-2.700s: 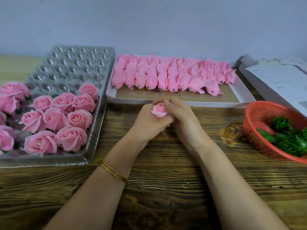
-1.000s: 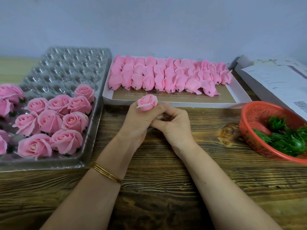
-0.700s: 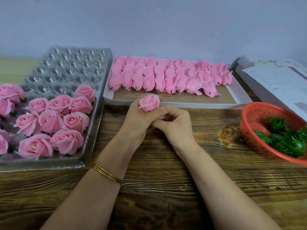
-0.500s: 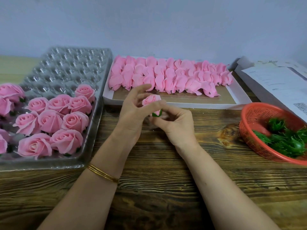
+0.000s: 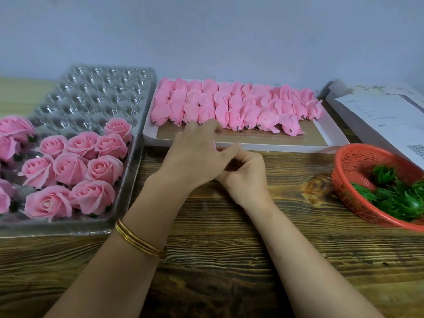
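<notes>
My left hand (image 5: 195,154) reaches forward with relaxed fingers, its fingertips at the front row of pink petal pieces (image 5: 241,104) in the white tray (image 5: 252,146). Just behind and to the right of it, my right hand (image 5: 245,177) is curled, thumb up against the left palm. The pink rose it held a moment ago is hidden behind my left hand. Finished pink roses (image 5: 103,166) fill the near part of the clear blister tray (image 5: 128,180) on the left.
A red plastic basket (image 5: 351,164) with green calyx pieces (image 5: 394,198) stands at the right. Printed papers (image 5: 378,115) lie at the back right. The wooden table (image 5: 218,237) runs under my forearms. Gold bangles (image 5: 135,239) circle my left wrist.
My left hand let go of the rose, opened and moved forward over it toward the petal tray. My right hand kept the rose by its green base and stayed in place.
</notes>
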`<state>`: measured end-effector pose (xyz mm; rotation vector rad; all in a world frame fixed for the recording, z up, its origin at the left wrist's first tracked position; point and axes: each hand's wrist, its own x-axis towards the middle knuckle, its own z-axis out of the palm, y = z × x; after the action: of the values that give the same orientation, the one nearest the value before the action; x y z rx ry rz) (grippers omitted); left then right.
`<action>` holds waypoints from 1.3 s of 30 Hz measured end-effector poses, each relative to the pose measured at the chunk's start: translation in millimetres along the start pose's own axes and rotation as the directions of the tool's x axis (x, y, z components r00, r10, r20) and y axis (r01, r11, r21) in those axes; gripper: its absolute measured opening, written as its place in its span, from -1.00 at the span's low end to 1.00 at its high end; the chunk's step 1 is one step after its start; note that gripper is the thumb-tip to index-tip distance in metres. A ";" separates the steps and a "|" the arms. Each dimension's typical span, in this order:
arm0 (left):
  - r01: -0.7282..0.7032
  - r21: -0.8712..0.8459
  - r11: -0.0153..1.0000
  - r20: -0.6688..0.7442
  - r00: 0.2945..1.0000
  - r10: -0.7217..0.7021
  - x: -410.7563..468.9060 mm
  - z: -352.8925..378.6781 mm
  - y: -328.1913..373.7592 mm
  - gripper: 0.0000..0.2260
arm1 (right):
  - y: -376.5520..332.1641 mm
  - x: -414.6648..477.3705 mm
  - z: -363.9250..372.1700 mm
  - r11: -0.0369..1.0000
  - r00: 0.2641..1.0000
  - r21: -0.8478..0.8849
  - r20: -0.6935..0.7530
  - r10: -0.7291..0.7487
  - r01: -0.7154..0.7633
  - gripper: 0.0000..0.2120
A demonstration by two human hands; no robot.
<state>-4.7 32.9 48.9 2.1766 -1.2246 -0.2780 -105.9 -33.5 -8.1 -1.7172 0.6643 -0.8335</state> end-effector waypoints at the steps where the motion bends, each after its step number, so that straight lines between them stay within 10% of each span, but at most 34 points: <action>1: 0.001 0.041 0.999 0.025 1.000 -0.002 0.4 0.4 -0.2 -0.56 | -0.1 -0.5 -0.7 1.000 1.000 0.000 -0.009 -0.001 0.001 -0.84; 27: -0.047 0.076 0.996 0.068 0.997 0.042 1.7 -7.6 -4.4 -0.84 | -10.8 0.3 3.1 0.953 0.993 0.280 0.010 0.116 -0.114 -0.50; 39: -0.014 0.078 0.997 -0.096 0.995 0.021 7.5 -134.3 -78.6 -0.87 | -11.1 0.7 -2.4 0.955 0.985 0.248 0.004 0.170 -0.166 -0.51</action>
<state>116.2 111.7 107.6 2.2165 -1.2179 -0.1175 -107.0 -32.3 3.2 -1.4098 0.6779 -0.7776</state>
